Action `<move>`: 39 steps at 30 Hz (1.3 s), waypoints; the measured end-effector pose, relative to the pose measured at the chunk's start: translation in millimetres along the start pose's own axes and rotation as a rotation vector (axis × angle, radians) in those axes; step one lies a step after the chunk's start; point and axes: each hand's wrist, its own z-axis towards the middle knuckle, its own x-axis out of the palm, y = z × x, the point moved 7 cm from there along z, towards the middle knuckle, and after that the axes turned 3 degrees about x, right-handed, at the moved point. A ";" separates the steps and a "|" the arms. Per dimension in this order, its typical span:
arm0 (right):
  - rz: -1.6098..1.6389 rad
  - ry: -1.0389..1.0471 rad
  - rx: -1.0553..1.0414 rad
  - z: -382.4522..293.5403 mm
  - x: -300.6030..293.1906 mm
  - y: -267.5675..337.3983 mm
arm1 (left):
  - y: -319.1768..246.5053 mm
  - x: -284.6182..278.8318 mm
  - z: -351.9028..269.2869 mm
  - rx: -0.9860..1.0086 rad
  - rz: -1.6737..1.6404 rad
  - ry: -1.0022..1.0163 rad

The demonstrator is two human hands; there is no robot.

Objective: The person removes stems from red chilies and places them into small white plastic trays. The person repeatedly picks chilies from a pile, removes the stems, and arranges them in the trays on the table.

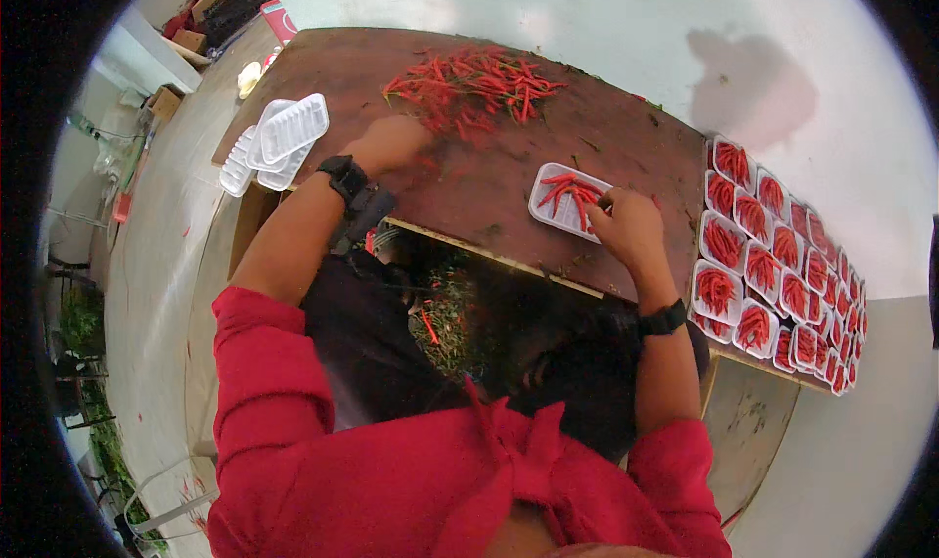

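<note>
My left hand (pixel 396 141) is at the near left edge of a loose pile of red chili peppers (pixel 488 81) on the brown tabletop; it is blurred, and whether its fingers hold a pepper cannot be told. My right hand (pixel 627 220) is at the right end of a white plastic tray (pixel 546 212), its fingers curled at the rim beside the peppers inside. Several red chilies (pixel 568 190) lie in that tray, their ends towards my right hand. Dark bands circle both wrists.
Empty white plastic trays (pixel 293 129) lie at the table's left corner. Many chili-filled trays (pixel 759 268) stand in rows and stacks at the right. Green stems with a few chilies (pixel 447 323) lie below the table's near edge. A pale wall borders the far side.
</note>
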 end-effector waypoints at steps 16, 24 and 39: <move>0.333 0.158 -0.263 -27.1 46.3 63.7 | -133.8 -40.8 -1.6 0.487 -0.451 -0.073; 0.320 0.122 -0.231 -25.8 46.2 53.0 | -135.4 -38.0 4.6 0.467 -0.554 -0.097; 0.298 0.119 -0.153 -20.2 44.7 41.4 | -113.1 -26.8 7.1 0.369 -0.482 -0.101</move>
